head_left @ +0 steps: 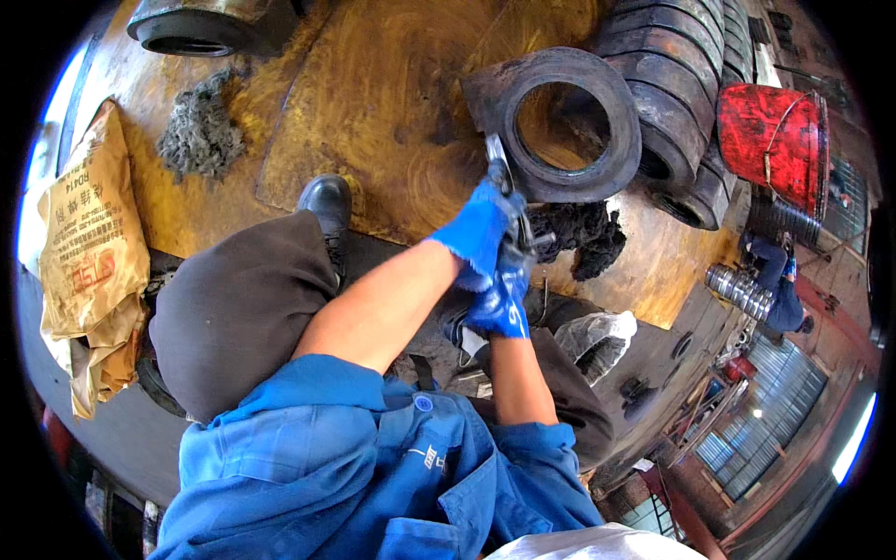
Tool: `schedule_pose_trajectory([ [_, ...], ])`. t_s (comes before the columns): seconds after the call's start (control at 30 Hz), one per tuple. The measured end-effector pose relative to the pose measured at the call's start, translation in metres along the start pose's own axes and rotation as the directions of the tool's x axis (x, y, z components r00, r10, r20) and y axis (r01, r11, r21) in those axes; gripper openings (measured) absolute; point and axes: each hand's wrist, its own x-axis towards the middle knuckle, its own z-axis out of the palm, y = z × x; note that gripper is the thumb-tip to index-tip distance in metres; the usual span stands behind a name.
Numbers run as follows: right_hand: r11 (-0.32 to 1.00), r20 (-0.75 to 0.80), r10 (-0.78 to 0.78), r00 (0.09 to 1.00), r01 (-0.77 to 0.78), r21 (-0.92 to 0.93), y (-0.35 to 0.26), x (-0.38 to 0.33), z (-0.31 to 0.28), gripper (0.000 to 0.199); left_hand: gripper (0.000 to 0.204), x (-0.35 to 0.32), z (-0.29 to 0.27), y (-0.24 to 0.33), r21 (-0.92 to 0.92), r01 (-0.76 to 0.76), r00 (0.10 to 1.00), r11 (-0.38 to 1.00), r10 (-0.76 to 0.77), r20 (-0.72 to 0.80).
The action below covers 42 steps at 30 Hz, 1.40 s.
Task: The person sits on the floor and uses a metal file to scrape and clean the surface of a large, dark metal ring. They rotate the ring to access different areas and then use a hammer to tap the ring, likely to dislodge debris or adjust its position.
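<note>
Both my hands wear blue gloves and are close together in the middle of the view. My left hand [481,229] is closed round a metal hand tool [497,157] with a bright silver tip; its exact kind is unclear. My right hand [504,301] is just below, closed on the tool's lower part, which the gloves largely hide. The tip is at the left edge of a thick dark metal ring [614,131] with a wide round hole and a straight-sided corner. I cannot tell whether they touch. The ring stands on a stained brownish-yellow board [373,103].
Stacked dark rings [667,70] lean beside a red bucket [770,140] at right. Dark rags [597,243] lie below the ring. Grey fluff [201,131] and a printed paper sack [93,243] are at left; another dark ring part [210,23] is at top left. A person [779,285] bends at far right.
</note>
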Motion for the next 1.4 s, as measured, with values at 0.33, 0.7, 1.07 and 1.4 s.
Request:
schedule_pose_trajectory([
  [0.33,0.990,-0.008,-0.052,0.999,0.050,-0.131,0.038,0.042,0.023,0.042,0.076,0.025,-0.052,0.036,0.168,0.008,0.999,0.986,-0.017,0.050],
  [0.7,0.987,-0.045,-0.073,0.996,0.066,-0.143,0.045,0.039,0.040,0.039,0.069,0.032,-0.061,0.025,0.158,-0.002,0.997,0.987,-0.010,0.076],
  [1.07,0.976,-0.034,-0.131,0.991,0.123,-0.180,0.036,0.059,0.060,0.037,0.061,0.068,-0.078,0.040,0.075,-0.187,0.982,0.980,0.184,0.046],
  [1.4,0.961,-0.061,-0.187,0.980,0.170,-0.216,0.012,0.048,0.059,0.035,0.059,0.047,-0.065,0.070,0.093,-0.079,0.993,0.992,0.070,0.097],
])
